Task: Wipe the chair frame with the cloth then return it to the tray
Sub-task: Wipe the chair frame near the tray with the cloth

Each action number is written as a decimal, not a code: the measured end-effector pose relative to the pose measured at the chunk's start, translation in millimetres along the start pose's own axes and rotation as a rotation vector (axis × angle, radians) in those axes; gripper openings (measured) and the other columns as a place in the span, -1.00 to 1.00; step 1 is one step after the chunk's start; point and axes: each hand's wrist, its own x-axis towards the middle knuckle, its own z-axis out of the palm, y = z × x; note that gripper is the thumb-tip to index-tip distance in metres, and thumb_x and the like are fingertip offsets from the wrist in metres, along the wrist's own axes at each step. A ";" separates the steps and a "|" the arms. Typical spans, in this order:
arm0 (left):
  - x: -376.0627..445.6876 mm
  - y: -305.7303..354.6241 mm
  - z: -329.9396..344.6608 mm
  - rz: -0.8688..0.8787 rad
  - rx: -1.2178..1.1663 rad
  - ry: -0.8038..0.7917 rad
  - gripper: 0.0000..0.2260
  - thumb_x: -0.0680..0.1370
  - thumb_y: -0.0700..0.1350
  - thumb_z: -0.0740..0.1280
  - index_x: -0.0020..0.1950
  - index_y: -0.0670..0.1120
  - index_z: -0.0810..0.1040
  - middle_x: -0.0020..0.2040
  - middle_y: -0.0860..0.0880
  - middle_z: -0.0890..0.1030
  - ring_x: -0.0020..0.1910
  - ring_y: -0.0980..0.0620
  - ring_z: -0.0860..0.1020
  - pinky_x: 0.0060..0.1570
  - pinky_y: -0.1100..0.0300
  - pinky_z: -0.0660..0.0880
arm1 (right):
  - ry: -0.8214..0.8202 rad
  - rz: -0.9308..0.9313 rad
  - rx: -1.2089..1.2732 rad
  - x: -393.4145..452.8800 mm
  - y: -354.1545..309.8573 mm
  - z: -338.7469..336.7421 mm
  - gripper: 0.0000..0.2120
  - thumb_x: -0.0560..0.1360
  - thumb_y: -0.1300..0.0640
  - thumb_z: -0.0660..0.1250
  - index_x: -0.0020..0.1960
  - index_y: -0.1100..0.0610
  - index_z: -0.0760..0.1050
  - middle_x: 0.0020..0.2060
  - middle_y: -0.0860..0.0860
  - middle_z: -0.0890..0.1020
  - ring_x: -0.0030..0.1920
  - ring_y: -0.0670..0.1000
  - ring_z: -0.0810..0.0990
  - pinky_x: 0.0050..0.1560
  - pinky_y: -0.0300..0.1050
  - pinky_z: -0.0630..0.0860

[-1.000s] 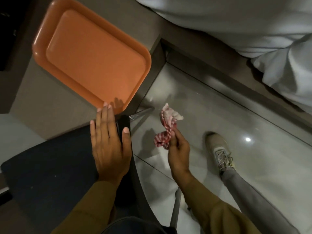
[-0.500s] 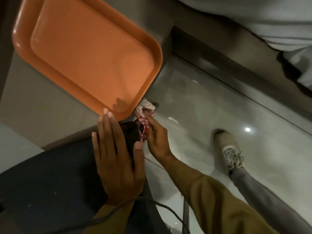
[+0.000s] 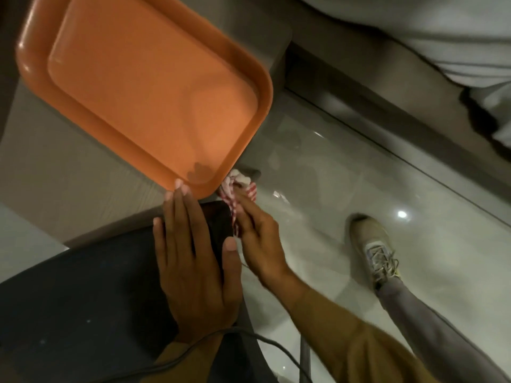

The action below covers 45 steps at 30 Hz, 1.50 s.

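Observation:
The dark chair seat (image 3: 83, 294) fills the lower left. My left hand (image 3: 193, 261) lies flat and open on its front corner, fingers pointing up toward the tray. My right hand (image 3: 257, 239) holds the red-and-white cloth (image 3: 235, 192) pressed against the chair's edge at that corner, just below the tray's near corner. The orange tray (image 3: 143, 87) sits bare on a beige table (image 3: 69, 189) at upper left. A metal chair leg (image 3: 304, 355) shows at the bottom.
A glossy tiled floor (image 3: 359, 175) spreads to the right, with my shoe (image 3: 373, 250) and grey trouser leg on it. White bedding (image 3: 414, 31) lies along the top right. A thin cable (image 3: 262, 341) crosses the bottom near my left wrist.
My right hand has carried the cloth from out over the floor leftward to the chair's corner, and it stays pressed there. My left hand remains flat on the seat.

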 end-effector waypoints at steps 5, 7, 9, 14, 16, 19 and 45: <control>3.3 1.4 2.0 -0.013 0.001 -0.005 -0.36 0.72 0.06 0.04 0.72 -0.28 0.17 0.75 -0.23 0.22 0.76 -0.20 0.19 0.77 -0.19 0.11 | 0.048 -0.004 0.048 -7.5 4.7 10.7 -0.59 0.74 0.36 0.17 0.54 0.16 0.47 0.51 0.10 0.57 0.54 0.05 0.52 0.58 0.16 0.46; 2.5 1.2 3.3 -0.005 0.010 -0.001 -0.36 0.72 0.05 0.04 0.72 -0.29 0.17 0.75 -0.24 0.23 0.76 -0.21 0.20 0.77 -0.17 0.10 | 0.069 0.009 0.013 9.7 19.0 11.0 -0.58 0.72 0.43 0.14 0.54 0.24 0.46 0.49 0.17 0.58 0.53 0.13 0.53 0.59 0.19 0.43; 2.6 0.3 5.8 0.004 0.018 0.007 -0.36 0.72 0.06 0.03 0.72 -0.29 0.17 0.75 -0.23 0.23 0.76 -0.21 0.19 0.78 -0.14 0.08 | 0.098 0.038 -0.028 36.6 33.9 6.3 -0.57 0.70 0.46 0.15 0.52 0.28 0.46 0.47 0.20 0.58 0.52 0.15 0.53 0.61 0.08 0.41; 1.5 -3.7 11.1 0.028 0.022 0.030 -0.36 0.76 0.14 -0.09 0.74 -0.22 0.12 0.75 -0.20 0.22 0.77 -0.17 0.17 0.80 -0.03 0.00 | 0.075 0.247 -0.057 114.5 65.5 -0.8 -0.65 0.73 0.25 0.23 0.49 0.22 0.52 0.41 0.23 0.63 0.43 0.23 0.58 0.54 0.01 0.49; 2.2 -3.4 11.5 0.032 0.016 0.032 -0.38 0.76 0.14 -0.10 0.74 -0.20 0.10 0.75 -0.19 0.23 0.77 -0.16 0.17 0.80 -0.03 0.01 | 0.104 0.280 -0.064 120.5 60.4 0.3 -0.66 0.74 0.16 0.21 0.48 0.13 0.54 0.37 0.20 0.65 0.34 0.18 0.63 0.44 0.04 0.56; 2.5 -2.7 8.9 0.035 0.010 0.039 -0.39 0.76 0.12 -0.09 0.72 -0.22 0.13 0.74 -0.19 0.24 0.76 -0.17 0.19 0.79 -0.05 0.04 | 0.110 0.237 -0.028 81.5 36.5 0.5 -0.64 0.75 0.22 0.18 0.52 0.13 0.51 0.45 0.13 0.61 0.45 0.13 0.58 0.54 0.07 0.49; 2.3 0.2 4.4 0.006 0.030 0.006 -0.38 0.71 0.02 0.02 0.73 -0.24 0.15 0.74 -0.20 0.26 0.76 -0.17 0.19 0.78 -0.11 0.07 | 0.135 0.232 -0.038 86.7 40.8 -2.4 -0.63 0.74 0.27 0.20 0.52 0.16 0.50 0.48 0.14 0.59 0.50 0.15 0.55 0.56 0.13 0.47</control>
